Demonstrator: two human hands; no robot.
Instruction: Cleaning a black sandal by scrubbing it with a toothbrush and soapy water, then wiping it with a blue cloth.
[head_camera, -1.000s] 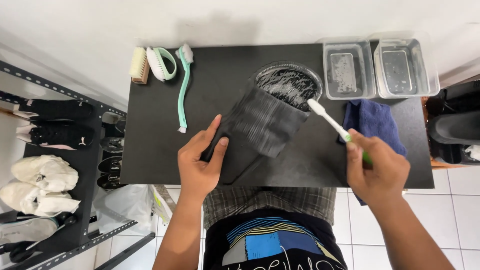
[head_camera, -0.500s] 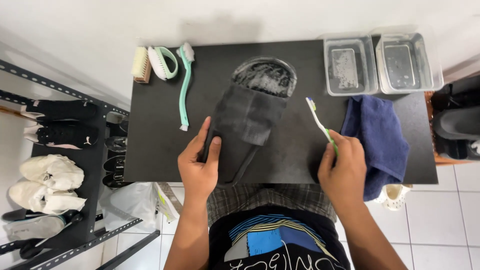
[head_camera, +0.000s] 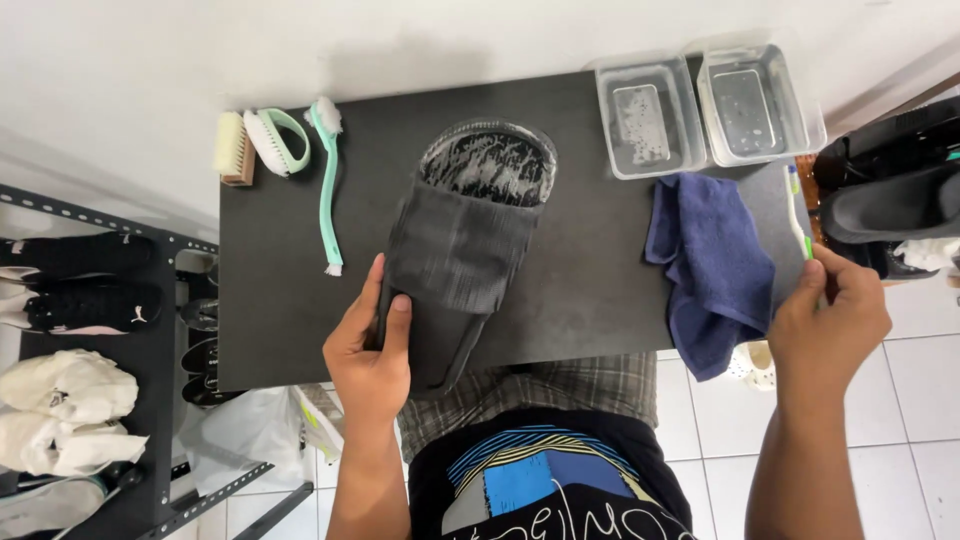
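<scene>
head view: the left hand (head_camera: 368, 350) curls its fingers around the heel end of a black slide sandal (head_camera: 462, 240), thumb pressed on top, gripping it firmly. the sandal lies on a black table (head_camera: 590, 290), near its middle, toe end pointing to the far edge and its footbed wet and foamy. the right hand (head_camera: 828, 320) is closed around the handle of a green and white toothbrush (head_camera: 799, 212), held upright off the right end of the table, bristle end away from the body. a dark blue cloth (head_camera: 708, 265) lies between the sandal and that hand, hanging over the near edge. two clear plastic tubs (head_camera: 705, 100) stand side by side at the far right corner. a wooden brush (head_camera: 233, 147), a mint scrub brush (head_camera: 274, 141) and a long-handled mint brush (head_camera: 328, 185) lie at the far left corner. shoes (head_camera: 70, 290) sit on a rack left of the table
</scene>
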